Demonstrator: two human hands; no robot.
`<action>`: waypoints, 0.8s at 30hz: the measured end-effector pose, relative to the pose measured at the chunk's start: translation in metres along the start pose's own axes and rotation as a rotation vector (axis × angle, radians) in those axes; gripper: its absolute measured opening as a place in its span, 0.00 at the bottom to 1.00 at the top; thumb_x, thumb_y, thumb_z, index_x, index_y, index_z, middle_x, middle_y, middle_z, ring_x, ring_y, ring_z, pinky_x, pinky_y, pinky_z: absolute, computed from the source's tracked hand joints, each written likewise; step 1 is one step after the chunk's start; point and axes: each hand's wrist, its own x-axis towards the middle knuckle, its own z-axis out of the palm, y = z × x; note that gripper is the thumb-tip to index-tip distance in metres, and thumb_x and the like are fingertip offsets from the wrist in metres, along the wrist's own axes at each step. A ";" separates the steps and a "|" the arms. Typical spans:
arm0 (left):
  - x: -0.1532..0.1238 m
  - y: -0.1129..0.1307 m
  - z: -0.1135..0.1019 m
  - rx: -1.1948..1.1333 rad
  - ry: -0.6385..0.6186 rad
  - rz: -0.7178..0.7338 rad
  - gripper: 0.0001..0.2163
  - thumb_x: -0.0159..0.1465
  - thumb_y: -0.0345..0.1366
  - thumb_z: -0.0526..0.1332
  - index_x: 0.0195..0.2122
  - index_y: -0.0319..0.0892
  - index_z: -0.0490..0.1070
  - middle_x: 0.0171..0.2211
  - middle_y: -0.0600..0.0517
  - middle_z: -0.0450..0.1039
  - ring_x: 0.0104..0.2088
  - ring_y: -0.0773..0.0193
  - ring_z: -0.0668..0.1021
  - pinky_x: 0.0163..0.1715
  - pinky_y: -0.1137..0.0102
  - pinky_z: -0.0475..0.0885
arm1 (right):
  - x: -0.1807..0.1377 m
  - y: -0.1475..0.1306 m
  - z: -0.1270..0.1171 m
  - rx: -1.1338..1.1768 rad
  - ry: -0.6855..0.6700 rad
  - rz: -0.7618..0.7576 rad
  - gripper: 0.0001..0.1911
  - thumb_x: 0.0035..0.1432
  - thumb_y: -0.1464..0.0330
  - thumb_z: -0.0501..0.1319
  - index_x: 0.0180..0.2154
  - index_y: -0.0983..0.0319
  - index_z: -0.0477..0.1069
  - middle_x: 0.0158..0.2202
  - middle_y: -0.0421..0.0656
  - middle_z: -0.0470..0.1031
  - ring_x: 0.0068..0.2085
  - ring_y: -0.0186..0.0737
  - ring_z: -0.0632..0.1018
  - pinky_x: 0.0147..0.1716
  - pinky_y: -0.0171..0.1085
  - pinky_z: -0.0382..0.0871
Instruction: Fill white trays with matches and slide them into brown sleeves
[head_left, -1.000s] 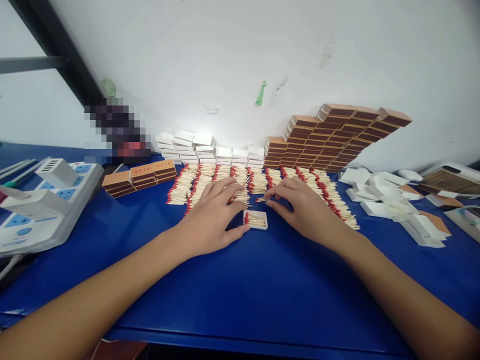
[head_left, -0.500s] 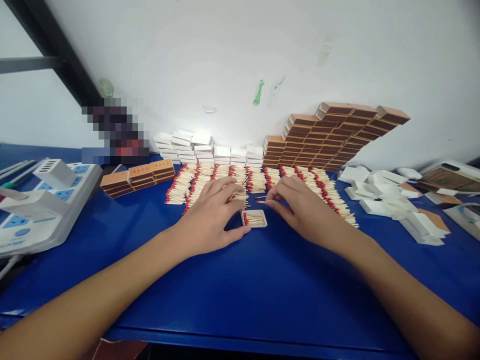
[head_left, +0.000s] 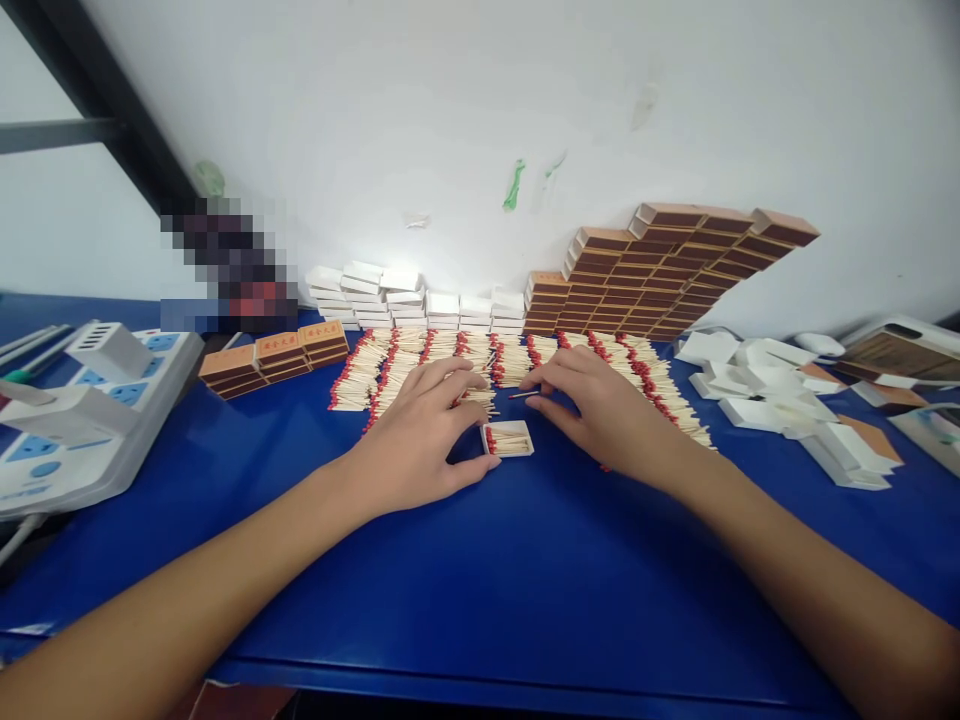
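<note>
While the left hand [head_left: 420, 432] grips the tray [head_left: 511, 455] behind the worktop's front edge [head_left: 480, 677], orient the match [head_left: 519, 395] head-left at the right hand [head_left: 596, 408], whose grip is indeterminable.

The left hand [head_left: 420, 440] and right hand [head_left: 600, 405] are bare, with slender fingers; the bare left forearm [head_left: 247, 550] and right forearm [head_left: 780, 540] look smooth, broadening toward the near side.
</note>
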 end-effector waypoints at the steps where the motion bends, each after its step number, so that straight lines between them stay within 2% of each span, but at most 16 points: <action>1: 0.000 0.000 0.000 -0.002 0.002 0.001 0.13 0.69 0.44 0.71 0.48 0.41 0.79 0.60 0.40 0.75 0.70 0.39 0.69 0.70 0.42 0.67 | 0.002 0.007 0.002 -0.018 -0.013 -0.010 0.06 0.74 0.70 0.60 0.48 0.58 0.76 0.42 0.48 0.75 0.47 0.51 0.74 0.46 0.49 0.71; 4: 0.000 -0.001 0.000 0.005 0.001 0.008 0.12 0.70 0.44 0.70 0.47 0.41 0.79 0.60 0.39 0.75 0.69 0.39 0.70 0.69 0.42 0.68 | 0.009 0.018 0.009 -0.064 -0.065 -0.027 0.08 0.74 0.69 0.59 0.49 0.59 0.77 0.42 0.49 0.75 0.47 0.52 0.74 0.48 0.50 0.71; 8: 0.000 -0.001 -0.001 0.010 0.007 0.012 0.13 0.69 0.44 0.70 0.47 0.41 0.79 0.60 0.40 0.75 0.69 0.39 0.70 0.68 0.42 0.68 | 0.014 0.019 0.013 -0.108 -0.081 -0.013 0.09 0.75 0.68 0.58 0.48 0.60 0.77 0.43 0.50 0.76 0.48 0.53 0.74 0.48 0.50 0.70; 14: 0.001 0.000 -0.001 0.006 0.006 0.011 0.14 0.69 0.44 0.71 0.49 0.40 0.79 0.59 0.40 0.76 0.68 0.40 0.71 0.69 0.43 0.68 | 0.014 0.018 0.014 -0.111 -0.085 -0.011 0.08 0.76 0.68 0.57 0.42 0.59 0.75 0.41 0.49 0.75 0.46 0.52 0.74 0.48 0.49 0.69; 19: 0.001 0.000 -0.002 0.007 0.001 0.014 0.13 0.69 0.44 0.71 0.46 0.40 0.79 0.58 0.40 0.76 0.67 0.40 0.71 0.68 0.43 0.68 | 0.013 0.020 0.014 -0.078 -0.079 0.006 0.07 0.76 0.68 0.57 0.46 0.59 0.75 0.44 0.50 0.75 0.48 0.53 0.73 0.49 0.48 0.69; 24: 0.001 0.000 -0.003 0.008 -0.002 0.020 0.13 0.69 0.43 0.71 0.47 0.39 0.79 0.59 0.39 0.76 0.67 0.40 0.71 0.68 0.42 0.68 | 0.012 0.022 0.014 -0.078 -0.098 0.014 0.08 0.76 0.68 0.58 0.40 0.59 0.72 0.42 0.50 0.75 0.47 0.53 0.73 0.47 0.48 0.69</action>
